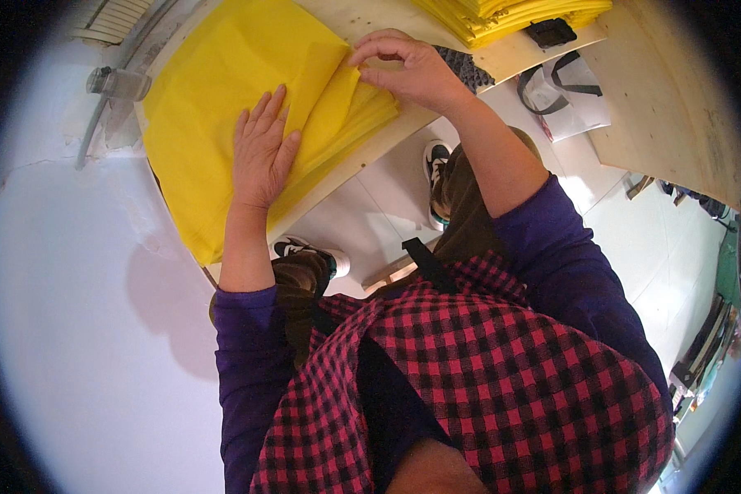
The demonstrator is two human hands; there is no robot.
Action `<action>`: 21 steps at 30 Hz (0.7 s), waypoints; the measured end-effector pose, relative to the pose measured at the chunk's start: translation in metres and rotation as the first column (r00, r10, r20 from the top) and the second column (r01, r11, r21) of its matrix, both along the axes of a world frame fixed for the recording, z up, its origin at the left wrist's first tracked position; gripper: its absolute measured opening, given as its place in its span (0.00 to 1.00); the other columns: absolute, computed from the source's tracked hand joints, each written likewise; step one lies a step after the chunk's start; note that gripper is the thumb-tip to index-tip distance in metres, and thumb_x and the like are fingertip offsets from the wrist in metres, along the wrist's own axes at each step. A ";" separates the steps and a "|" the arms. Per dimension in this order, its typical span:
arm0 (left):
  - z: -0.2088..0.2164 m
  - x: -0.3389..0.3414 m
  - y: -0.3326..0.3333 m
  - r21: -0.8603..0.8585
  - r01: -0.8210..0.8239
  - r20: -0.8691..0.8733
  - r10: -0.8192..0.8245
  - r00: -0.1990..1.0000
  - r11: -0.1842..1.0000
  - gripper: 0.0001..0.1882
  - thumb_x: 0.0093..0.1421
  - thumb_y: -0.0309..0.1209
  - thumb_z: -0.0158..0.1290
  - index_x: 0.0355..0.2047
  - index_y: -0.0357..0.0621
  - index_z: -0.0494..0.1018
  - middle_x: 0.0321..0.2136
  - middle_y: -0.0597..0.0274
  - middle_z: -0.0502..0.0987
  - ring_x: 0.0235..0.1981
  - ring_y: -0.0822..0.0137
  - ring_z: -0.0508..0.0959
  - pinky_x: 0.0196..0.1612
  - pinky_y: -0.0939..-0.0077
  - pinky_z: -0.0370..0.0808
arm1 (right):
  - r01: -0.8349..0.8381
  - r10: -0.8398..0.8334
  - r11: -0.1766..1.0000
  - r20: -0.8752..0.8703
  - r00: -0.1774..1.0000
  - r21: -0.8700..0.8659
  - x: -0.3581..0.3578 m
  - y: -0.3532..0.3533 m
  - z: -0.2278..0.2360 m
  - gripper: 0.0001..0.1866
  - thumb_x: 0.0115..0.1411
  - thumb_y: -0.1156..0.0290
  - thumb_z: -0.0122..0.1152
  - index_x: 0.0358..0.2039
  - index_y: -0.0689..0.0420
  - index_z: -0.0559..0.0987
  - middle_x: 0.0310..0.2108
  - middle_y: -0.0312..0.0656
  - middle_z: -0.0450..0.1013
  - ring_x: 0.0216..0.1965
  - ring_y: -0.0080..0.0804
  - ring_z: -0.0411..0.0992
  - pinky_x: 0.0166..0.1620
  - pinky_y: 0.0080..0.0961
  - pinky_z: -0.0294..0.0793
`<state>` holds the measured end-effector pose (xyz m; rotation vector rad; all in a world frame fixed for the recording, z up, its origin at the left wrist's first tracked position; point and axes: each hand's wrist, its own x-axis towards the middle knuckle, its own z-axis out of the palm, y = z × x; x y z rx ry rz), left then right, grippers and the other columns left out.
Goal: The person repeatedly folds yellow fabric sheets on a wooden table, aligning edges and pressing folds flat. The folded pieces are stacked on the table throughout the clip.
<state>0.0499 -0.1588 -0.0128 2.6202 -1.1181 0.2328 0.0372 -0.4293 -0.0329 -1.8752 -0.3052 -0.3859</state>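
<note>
A stack of folded yellow cloth (214, 107) lies on the wooden table, its layers showing along the right edge. My left hand (262, 156) rests flat on the top layer with its fingers stretched out. At the cloth's right side, my right hand (412, 72) has thumb and forefinger brought close together at the edge of a raised fold. That fold (325, 82) stands up between my two hands. The exact contact of the right fingertips with the cloth is small and hard to see.
A second yellow cloth pile (502, 16) sits at the far right with a black phone-like object (550, 33) beside it. Dark textured material (465, 67) lies behind my right wrist. A white bag (564, 99) stands right of the table. A clear jar (119, 84) is at the left.
</note>
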 end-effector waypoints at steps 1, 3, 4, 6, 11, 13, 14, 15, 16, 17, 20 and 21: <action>0.000 0.000 0.000 0.001 0.000 0.001 0.000 1.000 1.000 0.28 0.64 0.46 0.37 0.57 0.39 0.64 0.64 0.60 0.56 0.64 0.57 0.55 0.65 0.56 0.46 | -0.015 0.015 1.000 0.006 1.000 0.010 0.000 0.000 0.000 0.10 0.50 0.66 0.66 0.34 0.50 0.81 0.39 0.36 0.74 0.44 0.31 0.71 0.50 0.24 0.68; 0.000 0.000 0.000 -0.005 0.000 0.003 0.000 1.000 1.000 0.28 0.64 0.46 0.37 0.57 0.39 0.64 0.64 0.60 0.56 0.64 0.57 0.55 0.65 0.56 0.46 | -0.030 0.030 1.000 0.006 1.000 0.006 0.000 -0.001 0.000 0.09 0.50 0.67 0.66 0.34 0.51 0.81 0.39 0.36 0.74 0.44 0.31 0.71 0.50 0.24 0.68; -0.001 0.000 0.000 -0.009 0.004 0.006 -0.004 1.000 1.000 0.28 0.64 0.46 0.37 0.57 0.39 0.64 0.64 0.60 0.56 0.64 0.57 0.55 0.65 0.56 0.46 | -0.041 0.041 0.999 -0.012 0.999 0.017 -0.001 -0.001 0.001 0.09 0.50 0.67 0.66 0.33 0.51 0.81 0.38 0.36 0.74 0.44 0.31 0.71 0.50 0.24 0.68; -0.001 0.000 0.000 -0.001 0.002 0.009 -0.002 1.000 1.000 0.28 0.64 0.46 0.37 0.56 0.39 0.64 0.63 0.60 0.56 0.64 0.57 0.55 0.65 0.56 0.46 | -0.035 0.036 0.999 0.039 0.999 -0.009 -0.001 0.000 0.001 0.08 0.50 0.68 0.66 0.32 0.52 0.81 0.37 0.36 0.74 0.43 0.31 0.71 0.49 0.24 0.69; -0.002 0.001 0.000 -0.018 0.005 0.002 -0.005 1.000 1.000 0.27 0.64 0.45 0.38 0.56 0.40 0.64 0.63 0.60 0.57 0.64 0.57 0.56 0.65 0.56 0.47 | 0.034 -0.035 0.999 0.086 0.996 0.013 0.003 0.007 0.003 0.07 0.50 0.68 0.66 0.30 0.54 0.80 0.35 0.37 0.74 0.41 0.32 0.72 0.47 0.26 0.70; -0.002 0.001 0.001 -0.008 0.004 0.006 -0.004 1.000 1.000 0.27 0.64 0.45 0.37 0.57 0.42 0.64 0.63 0.60 0.57 0.64 0.57 0.56 0.65 0.55 0.47 | 0.049 -0.053 0.998 0.127 0.991 0.033 0.008 0.009 0.005 0.07 0.49 0.68 0.67 0.29 0.54 0.80 0.34 0.38 0.74 0.40 0.34 0.72 0.46 0.26 0.71; -0.002 0.001 0.001 -0.010 0.009 -0.003 -0.009 1.000 1.000 0.27 0.64 0.46 0.37 0.58 0.43 0.63 0.63 0.59 0.57 0.64 0.56 0.56 0.65 0.54 0.47 | 0.052 -0.052 0.999 0.131 0.990 0.007 0.011 0.010 0.006 0.07 0.51 0.69 0.66 0.30 0.55 0.79 0.37 0.37 0.73 0.42 0.32 0.71 0.49 0.25 0.69; -0.001 0.002 0.001 -0.012 0.013 -0.012 -0.013 1.000 1.000 0.28 0.63 0.47 0.37 0.58 0.45 0.63 0.63 0.58 0.57 0.64 0.56 0.56 0.65 0.53 0.47 | 0.049 -0.046 0.999 0.137 0.989 -0.018 0.013 0.010 0.006 0.06 0.52 0.70 0.65 0.31 0.56 0.79 0.39 0.36 0.72 0.44 0.30 0.70 0.51 0.23 0.66; -0.001 0.002 0.001 -0.018 0.022 -0.016 -0.023 1.000 1.000 0.28 0.63 0.48 0.37 0.59 0.46 0.63 0.63 0.58 0.57 0.64 0.55 0.56 0.64 0.52 0.47 | 0.045 -0.039 0.998 0.144 0.989 -0.042 0.015 0.010 0.007 0.06 0.53 0.71 0.64 0.31 0.56 0.78 0.41 0.35 0.71 0.47 0.27 0.69 0.54 0.22 0.64; 0.000 0.003 0.001 -0.012 0.039 -0.022 -0.040 0.999 0.999 0.29 0.63 0.49 0.38 0.59 0.47 0.63 0.63 0.57 0.57 0.64 0.54 0.56 0.64 0.51 0.47 | 0.055 -0.049 0.998 0.170 0.984 -0.031 0.018 0.012 0.007 0.06 0.53 0.71 0.64 0.31 0.56 0.78 0.41 0.36 0.72 0.47 0.28 0.69 0.54 0.22 0.64; 0.002 0.004 0.002 -0.028 0.088 -0.021 -0.089 0.996 0.996 0.31 0.61 0.52 0.39 0.60 0.49 0.62 0.63 0.54 0.57 0.64 0.51 0.56 0.63 0.48 0.47 | 0.079 -0.085 0.996 0.248 0.965 0.034 0.026 0.021 0.006 0.06 0.52 0.70 0.65 0.31 0.56 0.78 0.39 0.37 0.73 0.45 0.31 0.70 0.52 0.24 0.66; 0.002 0.003 0.001 -0.050 0.096 -0.020 -0.097 0.995 0.994 0.32 0.61 0.53 0.40 0.60 0.49 0.62 0.63 0.53 0.57 0.64 0.51 0.56 0.63 0.47 0.47 | 0.085 -0.103 0.993 0.270 0.957 0.077 0.029 0.025 0.005 0.07 0.51 0.69 0.65 0.30 0.55 0.79 0.37 0.38 0.73 0.42 0.34 0.71 0.49 0.26 0.68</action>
